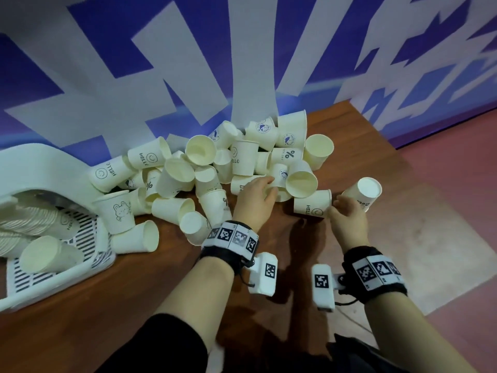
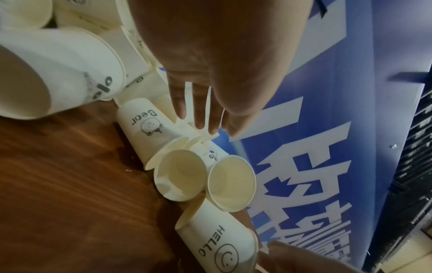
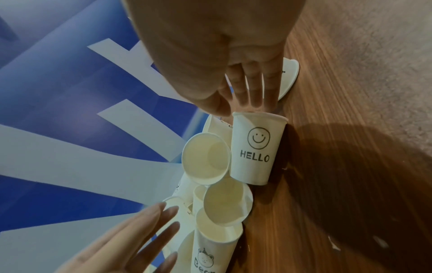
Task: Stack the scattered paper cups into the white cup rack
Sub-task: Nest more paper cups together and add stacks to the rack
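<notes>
Many white paper cups (image 1: 204,168) lie heaped on the wooden table (image 1: 134,292) against the wall. The white cup rack (image 1: 48,168) stands at the left with a nested row of cups (image 1: 27,219) inside. My left hand (image 1: 269,187) reaches into the heap's right side, fingers straight and spread (image 2: 203,122) over a "Bear" cup (image 2: 149,125), gripping nothing. My right hand (image 1: 337,204) is open, its fingertips (image 3: 245,103) at the rim of an upright "HELLO" smiley cup (image 1: 312,205) (image 3: 254,149). A tipped cup (image 1: 363,192) lies just behind that hand.
A loose cup (image 1: 51,254) lies on the rack's slotted tray (image 1: 53,275). The blue-and-white wall (image 1: 188,63) rises right behind the heap. The table's right edge (image 1: 398,162) drops to a reddish floor (image 1: 457,211). Bare wood shows in front of the heap.
</notes>
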Demonstrator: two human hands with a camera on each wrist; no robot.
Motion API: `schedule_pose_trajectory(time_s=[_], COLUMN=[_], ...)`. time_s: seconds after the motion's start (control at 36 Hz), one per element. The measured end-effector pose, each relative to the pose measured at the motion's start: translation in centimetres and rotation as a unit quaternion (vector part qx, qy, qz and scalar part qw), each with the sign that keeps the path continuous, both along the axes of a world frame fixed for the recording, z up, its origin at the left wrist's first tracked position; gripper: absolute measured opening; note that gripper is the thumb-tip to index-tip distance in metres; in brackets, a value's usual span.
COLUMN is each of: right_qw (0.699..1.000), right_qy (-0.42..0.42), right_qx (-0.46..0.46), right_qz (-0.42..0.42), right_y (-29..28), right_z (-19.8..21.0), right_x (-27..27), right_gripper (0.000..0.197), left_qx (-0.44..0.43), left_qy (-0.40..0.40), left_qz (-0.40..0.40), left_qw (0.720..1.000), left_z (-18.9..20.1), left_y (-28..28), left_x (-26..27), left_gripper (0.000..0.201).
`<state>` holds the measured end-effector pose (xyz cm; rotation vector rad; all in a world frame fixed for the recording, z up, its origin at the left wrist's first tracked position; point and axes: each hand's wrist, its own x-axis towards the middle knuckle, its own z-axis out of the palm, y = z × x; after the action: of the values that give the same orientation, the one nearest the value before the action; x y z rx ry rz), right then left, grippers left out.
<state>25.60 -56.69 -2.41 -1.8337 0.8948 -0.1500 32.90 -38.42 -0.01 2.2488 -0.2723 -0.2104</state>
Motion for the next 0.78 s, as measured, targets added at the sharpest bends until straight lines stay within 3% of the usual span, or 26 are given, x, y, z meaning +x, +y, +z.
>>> schedule_pose_trajectory(time_s=[0.22,0.42,0.58,0.78], right_qw=[1.0,0.999,0.997,0.997], right_qy=[0.028,0.017,0.004,-0.035], right_qx=[0.0,0.039,0.06,0.048], right_qz=[0.01,0.022,0.051,0.051], right_y=[-0.8,-0.9,-0.5,-0.5], right_z=[-1.5,-2.7,-2.1,-1.0], right_x=[0.7,0.7,0.9,0.5], right_gripper=[0.038,0.025,0.01,0.015], left_qx=[0.042,0.055,0.058,0.022], left_qy=[0.007,0.023,0.001,-0.004], left_qz=[-0.048,-0.057,-0.028,-0.002], left_qw=[0.998,0.997,0.998,1.0], left_z=[0.2,-0.4,-0.3,0.7], left_y=[-2.7,-4.3,-5.0,-4.4], left_x=[2.0,3.1,3.6,3.0], left_gripper=[0.047,0.048,0.035,0.032])
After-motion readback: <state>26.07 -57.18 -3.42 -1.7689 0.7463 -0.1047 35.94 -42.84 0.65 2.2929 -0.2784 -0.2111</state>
